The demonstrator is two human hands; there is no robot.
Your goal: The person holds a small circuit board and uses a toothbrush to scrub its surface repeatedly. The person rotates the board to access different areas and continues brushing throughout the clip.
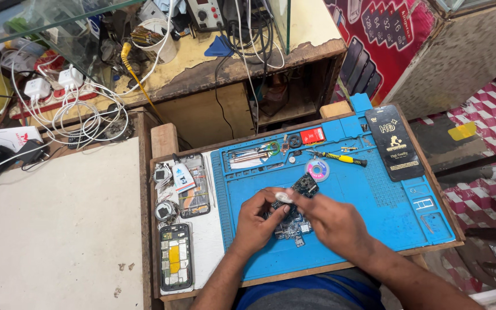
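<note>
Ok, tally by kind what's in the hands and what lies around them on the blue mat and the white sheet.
Circuit boards: 1, held by left hand and right hand
White pads: 1, pinched by the right hand
Opened phone frames: 2
Yellow-handled screwdrivers: 1
Solder wick spools: 1
Black screen-protector packs: 1
Total: 7

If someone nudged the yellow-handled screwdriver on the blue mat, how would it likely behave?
The yellow-handled screwdriver looks slim and round, so it would probably roll rather than slide. It seems light for its length, easily flicked. The blue mat looks rubbery, which may slow it.
</note>
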